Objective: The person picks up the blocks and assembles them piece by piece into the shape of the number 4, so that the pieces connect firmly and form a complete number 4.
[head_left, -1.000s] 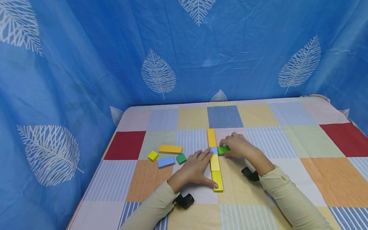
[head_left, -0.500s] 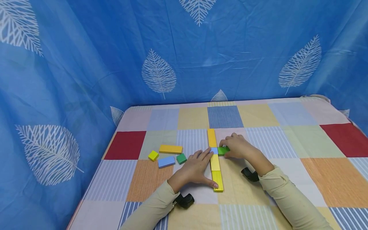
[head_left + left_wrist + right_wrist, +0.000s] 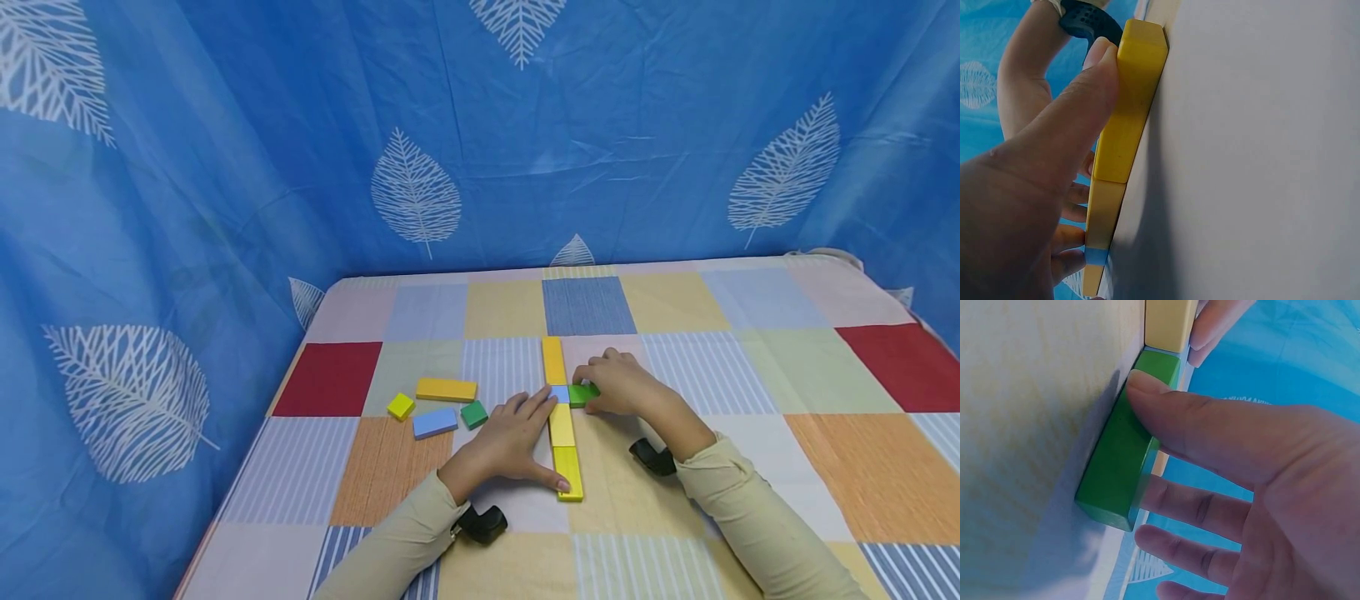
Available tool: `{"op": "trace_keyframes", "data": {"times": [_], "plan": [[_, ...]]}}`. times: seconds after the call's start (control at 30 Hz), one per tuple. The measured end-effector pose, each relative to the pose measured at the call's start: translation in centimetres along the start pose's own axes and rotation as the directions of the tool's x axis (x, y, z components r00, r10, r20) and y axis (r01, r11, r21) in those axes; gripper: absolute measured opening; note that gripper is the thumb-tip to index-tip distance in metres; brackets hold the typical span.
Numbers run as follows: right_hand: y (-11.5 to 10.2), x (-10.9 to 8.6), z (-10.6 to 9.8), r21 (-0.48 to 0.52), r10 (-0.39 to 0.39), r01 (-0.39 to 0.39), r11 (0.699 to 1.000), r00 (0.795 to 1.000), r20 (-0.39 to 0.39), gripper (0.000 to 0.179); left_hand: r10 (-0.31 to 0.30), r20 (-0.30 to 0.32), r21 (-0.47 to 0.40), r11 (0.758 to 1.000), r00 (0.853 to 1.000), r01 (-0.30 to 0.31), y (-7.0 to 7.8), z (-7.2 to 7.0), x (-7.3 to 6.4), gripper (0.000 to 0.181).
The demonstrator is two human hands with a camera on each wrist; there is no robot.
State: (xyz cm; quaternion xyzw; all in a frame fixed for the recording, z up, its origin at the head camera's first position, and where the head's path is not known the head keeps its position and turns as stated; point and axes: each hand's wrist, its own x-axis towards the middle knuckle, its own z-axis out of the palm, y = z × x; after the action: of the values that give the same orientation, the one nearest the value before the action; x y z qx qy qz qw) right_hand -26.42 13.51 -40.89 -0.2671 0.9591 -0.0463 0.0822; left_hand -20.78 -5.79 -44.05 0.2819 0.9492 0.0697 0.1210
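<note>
A straight row runs away from the person: a yellow block (image 3: 569,467) nearest, then a pale yellow block (image 3: 562,429), a small blue block (image 3: 559,393) and an orange-yellow block (image 3: 553,362). My left hand (image 3: 501,443) lies spread along its left side, thumb on the yellow block and a fingertip at the blue one. A green block (image 3: 1113,462) juts right from the blue block. My right hand (image 3: 621,383) pinches it, thumb on the near side and fingers on the far side. In the left wrist view, the thumb presses the yellow block's top (image 3: 1129,112).
Left of the row lie an orange-yellow bar (image 3: 446,389), a light blue block (image 3: 435,422), a small green block (image 3: 473,414) and a small yellow block (image 3: 401,406). A patchwork cloth (image 3: 675,292) covers the table. Blue leaf-print curtains (image 3: 600,125) hang behind and at the sides.
</note>
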Motion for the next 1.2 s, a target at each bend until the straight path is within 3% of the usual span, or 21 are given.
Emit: {"op": "trace_keyframes", "data": {"times": [0.3,0.63,0.9,1.2], "plan": [[0.0,0.0,0.0,0.007,0.004,-0.004,1.000,1.000,0.006,0.036,0.001,-0.005,0.002,1.000,1.000,-0.001,0.0,-0.1,-0.1,0.112],[0.2,-0.7,-0.5,0.115,0.000,-0.008,0.993,0.998,0.067,0.075,0.006,0.006,-0.002,1.000,1.000,-0.006,0.1,-0.2,-0.1,0.112],[-0.6,-1.0,-0.7,0.212,-0.098,0.063,0.975,0.983,0.157,0.100,0.016,0.001,0.008,1.000,1.000,-0.016,0.0,-0.2,-0.2,0.113],[-1.7,-1.1,-0.4,0.181,-0.121,0.084,0.980,0.971,0.206,0.109,0.028,-0.011,0.014,1.000,1.000,-0.028,-0.1,-0.2,-0.2,0.112]]}}
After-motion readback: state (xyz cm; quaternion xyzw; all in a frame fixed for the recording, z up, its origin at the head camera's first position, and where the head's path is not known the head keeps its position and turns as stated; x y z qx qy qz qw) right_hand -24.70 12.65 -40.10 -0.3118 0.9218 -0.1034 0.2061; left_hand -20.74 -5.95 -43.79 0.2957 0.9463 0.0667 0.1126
